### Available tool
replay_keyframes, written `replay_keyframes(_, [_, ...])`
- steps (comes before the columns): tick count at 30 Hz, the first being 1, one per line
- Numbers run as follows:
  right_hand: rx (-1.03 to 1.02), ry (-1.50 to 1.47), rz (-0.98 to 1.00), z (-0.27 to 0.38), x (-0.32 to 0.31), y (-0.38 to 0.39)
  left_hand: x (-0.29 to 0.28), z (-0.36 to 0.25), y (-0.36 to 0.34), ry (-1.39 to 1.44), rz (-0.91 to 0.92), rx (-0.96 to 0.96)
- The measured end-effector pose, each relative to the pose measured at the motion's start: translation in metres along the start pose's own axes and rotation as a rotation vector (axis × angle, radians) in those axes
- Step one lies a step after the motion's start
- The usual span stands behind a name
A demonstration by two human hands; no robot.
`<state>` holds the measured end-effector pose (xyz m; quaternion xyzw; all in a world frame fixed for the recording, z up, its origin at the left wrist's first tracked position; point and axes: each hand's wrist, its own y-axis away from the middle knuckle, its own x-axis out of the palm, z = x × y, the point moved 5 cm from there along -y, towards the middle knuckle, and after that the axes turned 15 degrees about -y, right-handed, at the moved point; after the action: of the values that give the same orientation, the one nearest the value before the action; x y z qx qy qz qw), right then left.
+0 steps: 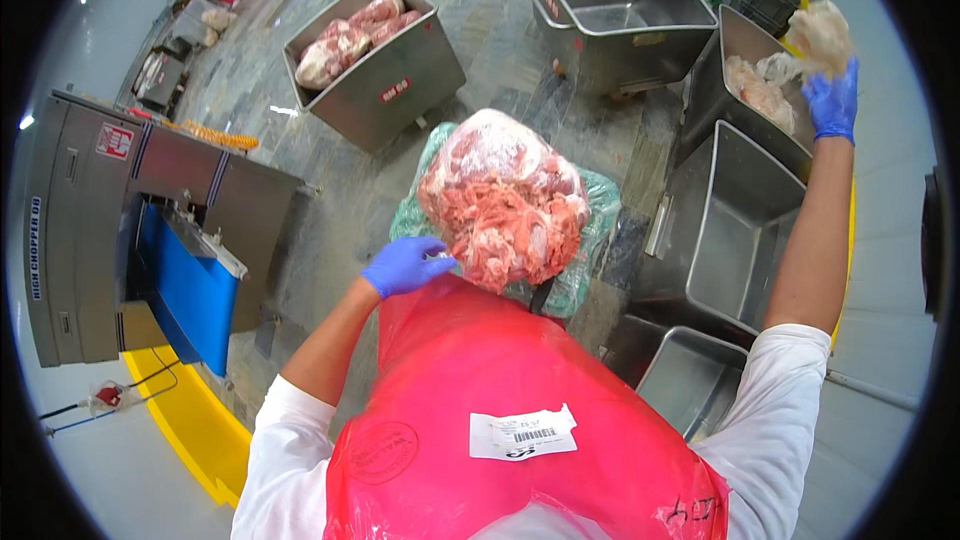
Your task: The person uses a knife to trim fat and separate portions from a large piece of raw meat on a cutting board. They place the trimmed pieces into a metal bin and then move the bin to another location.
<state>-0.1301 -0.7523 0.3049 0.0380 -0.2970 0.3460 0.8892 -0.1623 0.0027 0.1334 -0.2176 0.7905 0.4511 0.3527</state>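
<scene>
A large block of raw meat (505, 200), pale with fat on top and ragged red toward me, rests on green plastic wrap (600, 220) right ahead of me. At its near left edge is my left hand (405, 266), in a blue glove, with thumb and fingers apart. Far out to the right, my gloved right hand (832, 105) is raised over a steel bin (710, 70). Its fingers are against a pale, crumpled clump (820, 37), which looks like plastic wrap and hides part of them. Inside that bin lies pinkish crumpled film (760, 95).
A steel tub (400, 90) of meat pieces (350, 40) stands at the far left. Other steel tubs (620, 35) (745, 230) line the back and right. To the left is a machine with a blue conveyor belt (185, 280). A red apron (500, 380) covers my front.
</scene>
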Motion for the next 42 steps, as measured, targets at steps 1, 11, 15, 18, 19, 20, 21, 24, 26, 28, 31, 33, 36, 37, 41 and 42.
replay_keyframes(1, [0.014, 0.089, -0.003, -0.022, 0.053, 0.024, 0.013, 0.021, 0.011, 0.059, -0.053, -0.079])
replay_keyframes(11, [-0.350, 0.951, 0.915, -0.242, 0.100, 0.468, 0.104, 0.138, 0.091, 0.303, -0.122, -0.429])
replay_keyframes(15, [-0.130, 0.779, 0.519, -0.231, 0.097, 0.484, 0.101, 0.129, 0.078, 0.384, -0.092, -0.369])
replay_keyframes(18, [0.173, 0.706, 0.518, -0.256, 0.080, 0.503, 0.082, 0.114, 0.040, 0.260, -0.031, -0.260])
replay_keyframes(19, [0.487, 0.643, 0.516, -0.272, 0.072, 0.514, 0.073, 0.108, 0.028, 0.188, -0.012, -0.219])
replay_keyframes(20, [0.712, 0.559, 0.418, -0.285, 0.064, 0.525, 0.064, 0.103, 0.018, 0.150, -0.001, -0.172])
replay_keyframes(21, [0.930, 0.467, 0.314, -0.293, 0.063, 0.538, 0.055, 0.096, 0.008, 0.114, 0.011, -0.122])
replay_keyframes(24, [1.121, 0.307, 0.178, -0.305, 0.071, 0.560, 0.048, 0.106, -0.010, 0.101, 0.012, -0.033])
replay_keyframes(26, [1.084, 0.282, 0.144, -0.312, 0.076, 0.567, 0.048, 0.123, -0.016, 0.103, 0.021, -0.004])
replay_keyframes(28, [1.044, 0.276, 0.082, -0.311, 0.078, 0.569, 0.041, 0.142, -0.021, 0.085, 0.035, 0.027])
replay_keyframes(31, [0.929, 0.265, 0.024, -0.302, 0.109, 0.577, 0.035, 0.183, -0.035, 0.063, 0.059, 0.062])
replay_keyframes(33, [0.810, 0.276, 0.058, -0.304, 0.136, 0.586, 0.020, 0.203, -0.045, 0.096, 0.038, 0.080])
replay_keyframes(36, [0.559, 0.459, 0.230, -0.333, 0.187, 0.599, 0.005, 0.225, -0.065, 0.178, 0.006, 0.137])
replay_keyframes(37, [0.443, 0.605, 0.296, -0.344, 0.209, 0.600, 0.003, 0.230, -0.072, 0.213, -0.004, 0.154])
replay_keyframes(41, [0.215, 1.058, 0.327, -0.374, 0.229, 0.602, -0.016, 0.219, -0.088, 0.255, 0.051, 0.272])
replay_keyframes(42, [0.191, 1.034, 0.361, -0.368, 0.233, 0.605, -0.018, 0.219, -0.089, 0.254, 0.059, 0.285])
